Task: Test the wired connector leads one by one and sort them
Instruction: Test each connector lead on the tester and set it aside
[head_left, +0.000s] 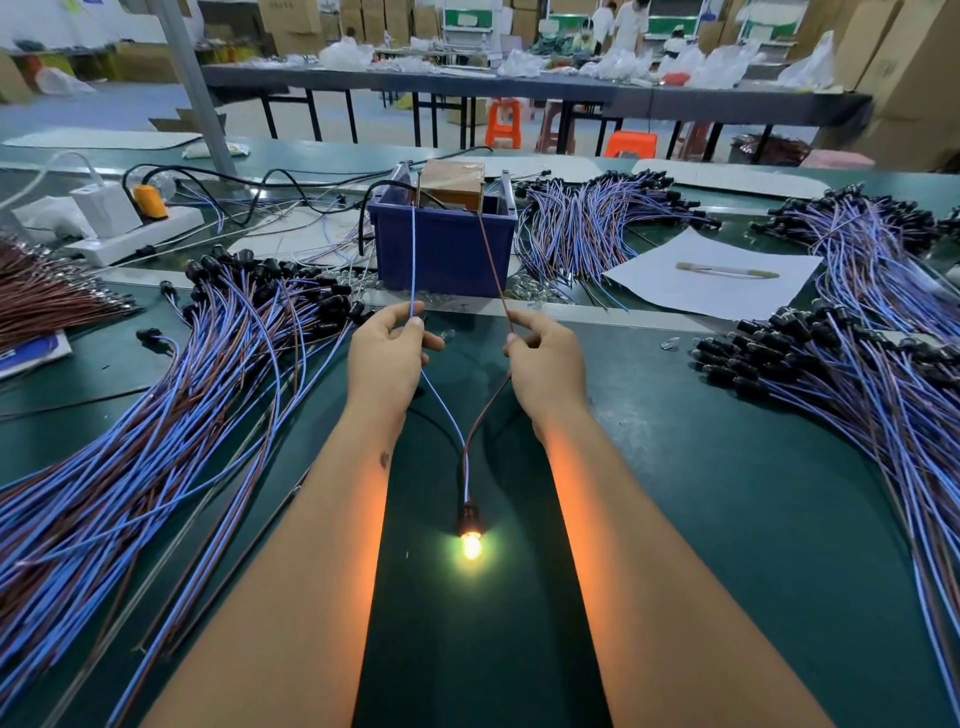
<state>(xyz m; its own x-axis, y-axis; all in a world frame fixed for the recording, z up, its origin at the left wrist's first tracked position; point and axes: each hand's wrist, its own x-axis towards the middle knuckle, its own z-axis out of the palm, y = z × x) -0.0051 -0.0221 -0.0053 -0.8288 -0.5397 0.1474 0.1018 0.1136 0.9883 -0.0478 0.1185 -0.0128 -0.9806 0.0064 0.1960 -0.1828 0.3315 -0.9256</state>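
Lead under test: black socket (469, 514) with a small glass bulb (471, 546), lit orange, lying on the dark green counter (727, 493) between my forearms. Its two wires split upward: my left hand (387, 358) pinches the blue wire (441, 410) between thumb and fingers, my right hand (545, 364) pinches the brown wire (485, 415) the same way. Both wire ends run up to the blue plastic bin (441, 249), blue on its left side, brown on its right; exact contact points inside too small to tell. The bin holds a brown transformer block (453, 182). Big heap of blue-and-brown wired leads with black connectors (156, 405) to my left, another heap (857, 374) to my right, more bundles (587, 223) behind the bin on the right. All-brown wire bundle (47, 291) at far left. White sheet of paper (717, 280) with a thin tube (727, 270) on it right of the bin. White power strip (135, 234) at left rear, with an orange plug (149, 200) in it.
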